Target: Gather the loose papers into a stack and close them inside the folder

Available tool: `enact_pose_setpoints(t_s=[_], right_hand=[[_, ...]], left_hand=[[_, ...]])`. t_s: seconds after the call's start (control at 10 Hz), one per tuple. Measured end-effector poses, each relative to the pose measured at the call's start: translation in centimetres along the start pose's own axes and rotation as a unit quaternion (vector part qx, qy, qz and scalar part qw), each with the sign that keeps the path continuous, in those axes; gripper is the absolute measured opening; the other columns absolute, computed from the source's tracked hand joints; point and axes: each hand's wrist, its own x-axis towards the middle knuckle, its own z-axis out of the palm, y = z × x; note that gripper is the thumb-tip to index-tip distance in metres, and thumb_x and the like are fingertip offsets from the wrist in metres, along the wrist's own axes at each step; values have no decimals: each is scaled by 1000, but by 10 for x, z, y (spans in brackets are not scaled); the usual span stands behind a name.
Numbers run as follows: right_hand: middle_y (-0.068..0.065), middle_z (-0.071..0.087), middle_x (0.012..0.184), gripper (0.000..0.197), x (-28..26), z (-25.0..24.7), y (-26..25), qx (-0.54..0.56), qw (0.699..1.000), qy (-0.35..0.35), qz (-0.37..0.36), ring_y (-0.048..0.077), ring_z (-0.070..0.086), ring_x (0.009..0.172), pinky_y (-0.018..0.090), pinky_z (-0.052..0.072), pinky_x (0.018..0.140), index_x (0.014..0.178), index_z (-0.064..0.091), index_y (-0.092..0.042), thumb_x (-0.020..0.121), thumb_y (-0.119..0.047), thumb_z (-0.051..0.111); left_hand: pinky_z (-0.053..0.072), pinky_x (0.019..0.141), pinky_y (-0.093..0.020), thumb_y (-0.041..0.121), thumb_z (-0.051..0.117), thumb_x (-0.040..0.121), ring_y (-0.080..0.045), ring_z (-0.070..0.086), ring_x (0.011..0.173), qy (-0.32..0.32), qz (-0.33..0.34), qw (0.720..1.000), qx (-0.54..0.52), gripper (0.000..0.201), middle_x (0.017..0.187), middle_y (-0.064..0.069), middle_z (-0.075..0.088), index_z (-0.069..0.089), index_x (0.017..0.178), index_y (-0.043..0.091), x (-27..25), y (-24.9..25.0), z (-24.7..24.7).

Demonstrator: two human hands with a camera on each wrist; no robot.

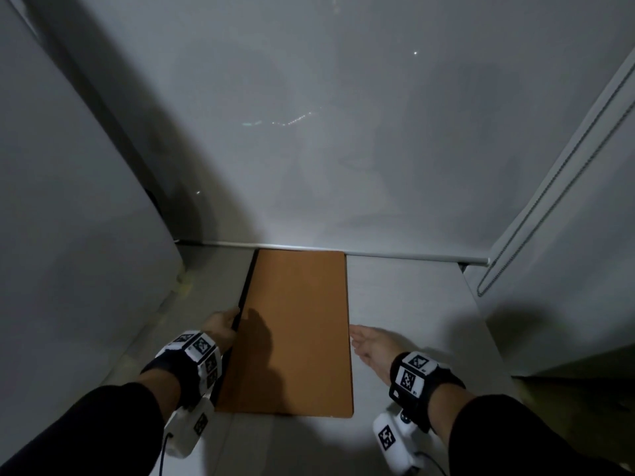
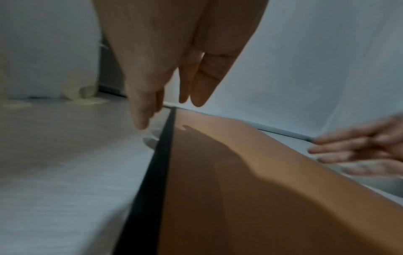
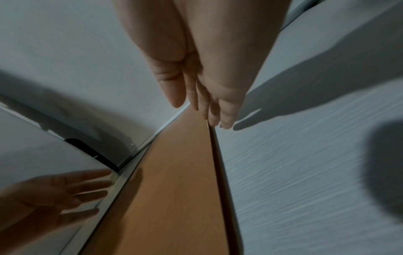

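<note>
Since the brown folder [image 1: 295, 331] lies shut and flat on the grey table [image 1: 412, 304] with no loose sheet showing anywhere, we judge the gathering and closing done, and only a last squaring or letting go seems left; whether the papers really sit inside we cannot tell, as the cover hides them. Our left hand [image 1: 221, 326] stands at the folder's black spine edge [image 1: 245, 293], fingers straight and relaxed, holding nothing; the left wrist view shows the fingertips [image 2: 139, 124] just beside the spine, and contact is unclear. Our right hand [image 1: 369, 345] lies open, palm turned toward the folder's free edge, fingertips at or just beside it, gripping nothing. The folder's far edge runs up against the white rail [image 1: 378, 254] at the foot of the back panel, so nothing can go further forward. Bare tabletop lies on both sides and toward us, with the side walls well apart from the hands.
</note>
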Motion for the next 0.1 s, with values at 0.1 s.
enact_pose_setpoints(t_s=[0.1], right_hand=[[10, 25, 153, 56, -14, 2, 2, -38, 999, 22, 11, 22, 25, 141, 29, 22, 114, 144, 22, -3, 91, 12, 34]], left_hand=[[34, 106, -38, 1, 50, 79, -39, 40, 127, 106, 67, 984, 124, 56, 142, -23, 35, 41, 134, 13, -24, 7, 12]])
